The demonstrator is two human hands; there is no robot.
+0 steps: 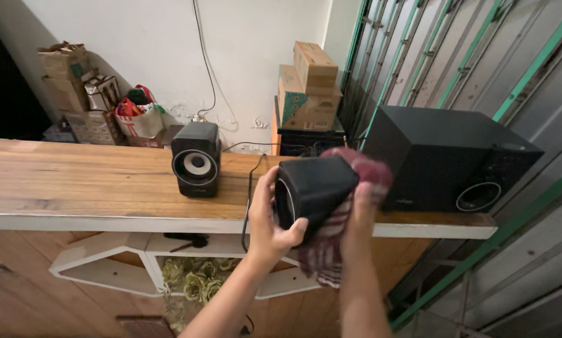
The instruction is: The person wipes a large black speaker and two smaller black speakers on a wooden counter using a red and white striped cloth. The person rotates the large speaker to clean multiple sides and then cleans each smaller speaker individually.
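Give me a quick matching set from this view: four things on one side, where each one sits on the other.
Things:
1. small speaker
2. second small speaker
3. subwoofer box
4. checked cloth

Places:
A. standing alone mid-counter
B. under the right hand
C. at the counter's right end
D. held up by the left hand

Pairs: 1-D, 2-A, 3-C, 4-B

Two bare forearms, sleeveless to the frame edge, no rings, watch or gloves on either hand
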